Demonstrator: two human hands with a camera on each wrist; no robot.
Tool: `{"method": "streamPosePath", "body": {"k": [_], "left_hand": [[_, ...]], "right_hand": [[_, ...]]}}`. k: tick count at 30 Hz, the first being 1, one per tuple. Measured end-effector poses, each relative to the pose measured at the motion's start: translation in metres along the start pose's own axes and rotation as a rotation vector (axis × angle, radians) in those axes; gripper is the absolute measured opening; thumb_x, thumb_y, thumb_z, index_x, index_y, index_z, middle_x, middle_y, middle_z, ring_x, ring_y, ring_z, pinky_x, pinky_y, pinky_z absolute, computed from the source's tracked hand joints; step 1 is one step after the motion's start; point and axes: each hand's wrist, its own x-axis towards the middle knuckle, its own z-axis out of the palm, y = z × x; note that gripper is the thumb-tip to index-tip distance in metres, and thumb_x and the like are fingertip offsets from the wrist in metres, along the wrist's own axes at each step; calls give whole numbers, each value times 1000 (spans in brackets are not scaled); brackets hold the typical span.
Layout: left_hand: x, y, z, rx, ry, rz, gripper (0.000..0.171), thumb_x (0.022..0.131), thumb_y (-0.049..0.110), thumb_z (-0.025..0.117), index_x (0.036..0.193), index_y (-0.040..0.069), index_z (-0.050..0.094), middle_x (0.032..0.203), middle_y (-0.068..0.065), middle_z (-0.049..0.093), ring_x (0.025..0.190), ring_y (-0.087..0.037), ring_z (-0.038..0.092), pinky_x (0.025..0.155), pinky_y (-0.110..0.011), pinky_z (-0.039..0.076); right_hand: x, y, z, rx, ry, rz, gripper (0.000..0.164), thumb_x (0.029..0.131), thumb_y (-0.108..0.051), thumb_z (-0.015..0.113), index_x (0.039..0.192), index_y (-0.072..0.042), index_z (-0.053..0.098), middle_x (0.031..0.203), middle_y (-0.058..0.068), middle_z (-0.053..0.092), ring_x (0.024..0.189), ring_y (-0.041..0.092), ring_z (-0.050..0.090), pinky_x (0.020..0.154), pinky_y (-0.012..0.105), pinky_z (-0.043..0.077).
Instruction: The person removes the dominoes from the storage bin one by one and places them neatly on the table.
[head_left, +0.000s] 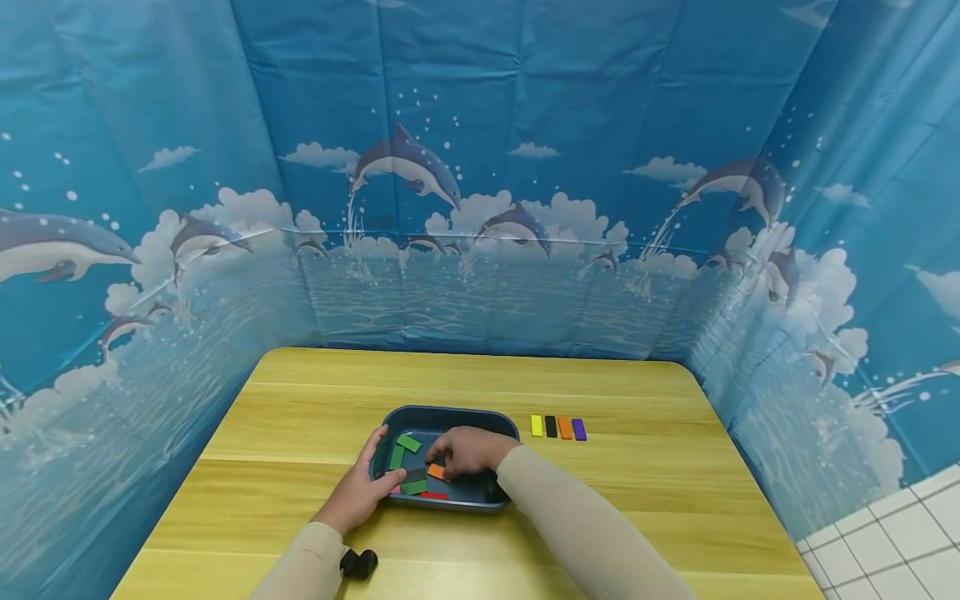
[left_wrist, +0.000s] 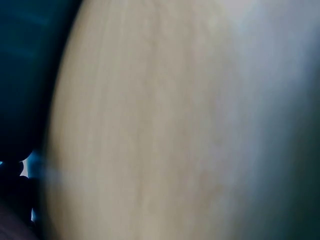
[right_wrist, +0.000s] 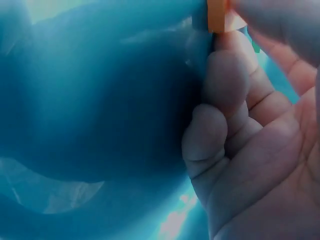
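Note:
A dark blue tray (head_left: 450, 410) stands on the table with flat coloured blocks in it. At its left end my left hand (head_left: 358, 492) holds the rim, thumb over the inside and fingers along the outer side. Near that thumb lie a black block (head_left: 415, 475), a green block (head_left: 413, 488) and part of a pink block (head_left: 395, 490). My right hand (head_left: 472, 450) reaches into the tray and pinches an orange block (right_wrist: 217, 16) between thumb and finger. Two more green blocks (head_left: 408, 442) and a red block (head_left: 433, 496) lie in the tray. The left wrist view is blurred.
Right of the tray, a yellow block (head_left: 536, 426), a black block (head_left: 551, 427), an orange block (head_left: 565, 427) and a purple block (head_left: 579, 429) stand in a row on the wooden table (head_left: 660, 500). A dolphin-printed curtain (head_left: 480, 300) surrounds the far edge and sides.

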Motion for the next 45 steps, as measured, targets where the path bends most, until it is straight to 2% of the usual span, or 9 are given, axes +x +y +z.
{"method": "streamPosePath", "body": {"k": [7,13,20,24,29,34,37,40,45], "left_hand": [[0,0,-1,13,2,6,77,81,53,63,140,54,14,148,-13,31,128,-43,38,94,-65,34],[0,2,-1,6,0,10,77,81,52,64,141,53,15,149,-11,31,129,-42,38,95,-65,33],[1,0,0,-8,-2,12,77,81,52,64,140,54,15,149,-10,31,130,-40,38,96,-65,32],[2,0,1,-7,1,11,77,81,52,64,139,55,15,148,-9,32,129,-39,39,97,-64,33],[2,-1,0,-1,-4,4,76,80,53,64,139,56,15,147,-9,33,128,-39,40,97,-64,33],[1,-1,0,-4,-10,-1,78,80,54,64,140,55,13,147,-9,33,127,-38,41,96,-64,33],[0,-1,0,-4,-14,-6,79,80,54,64,139,56,12,141,-10,43,120,-35,50,96,-63,33],[0,-1,0,-6,-18,-10,79,80,54,64,139,56,12,136,-9,49,112,-30,56,97,-64,32],[0,1,0,-43,-42,-13,79,81,52,64,139,56,11,126,-7,57,88,-16,67,100,-66,26]], "right_hand": [[1,0,-1,-43,-44,-4,43,76,-14,75,113,-31,64,71,-7,57,62,8,51,59,22,44],[3,2,0,-86,7,19,42,77,-22,76,116,-31,61,70,-8,57,61,6,50,58,21,43],[3,6,0,-75,19,1,39,77,-14,74,111,-29,62,68,-8,56,59,7,49,56,20,43],[4,6,-1,-100,33,16,34,78,-19,73,109,-27,62,69,-9,55,59,6,49,55,20,42],[0,7,-11,-6,75,1,38,77,-18,69,115,-20,60,67,-9,54,57,7,47,55,20,41],[-14,12,-32,150,133,-48,42,81,-15,64,122,-17,56,65,-6,53,53,10,44,54,24,41],[-26,18,-48,226,187,-49,44,82,-14,62,124,-17,53,67,-3,53,54,13,44,55,27,41],[-41,32,-64,282,273,-10,45,83,-15,60,127,-17,50,74,0,55,57,15,45,56,29,42],[-69,73,-79,318,462,132,48,87,-20,59,133,-21,44,87,3,56,53,15,41,52,31,41]]}}
